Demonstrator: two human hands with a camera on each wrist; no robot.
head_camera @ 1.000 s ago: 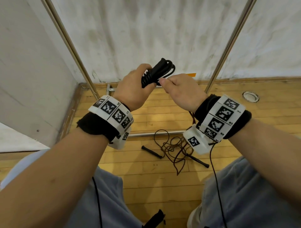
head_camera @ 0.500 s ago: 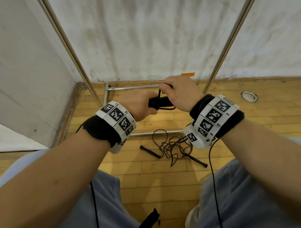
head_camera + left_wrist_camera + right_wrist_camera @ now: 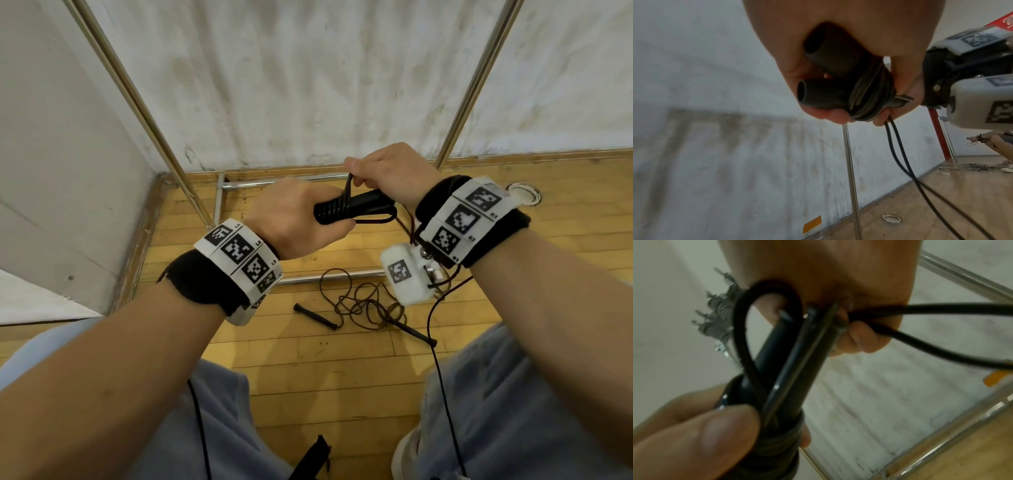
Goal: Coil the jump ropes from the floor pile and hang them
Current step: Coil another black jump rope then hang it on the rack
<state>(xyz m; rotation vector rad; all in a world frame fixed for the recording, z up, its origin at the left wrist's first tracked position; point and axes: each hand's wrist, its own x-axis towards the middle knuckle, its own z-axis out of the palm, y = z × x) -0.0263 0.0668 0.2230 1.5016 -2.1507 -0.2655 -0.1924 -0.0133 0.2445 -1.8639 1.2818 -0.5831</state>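
Head view shows my left hand [image 3: 298, 219] wrapped round the two black handles [image 3: 352, 209] of the jump rope [image 3: 867, 97], keeping them paired so the cord turns stay tight. My right hand [image 3: 390, 174] pinches a loop of smooth, round black cord [image 3: 764, 321] at the far end, probably to tuck it. A second rope [image 3: 363, 305], thin and brownish, lies tangled on the wooden floor [image 3: 308, 370] near the metal rack [image 3: 164, 144].

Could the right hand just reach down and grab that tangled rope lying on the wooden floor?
Probably not yet: the right hand grips a loop of the black coiled jump rope, and the brown tangled rope lies far below.
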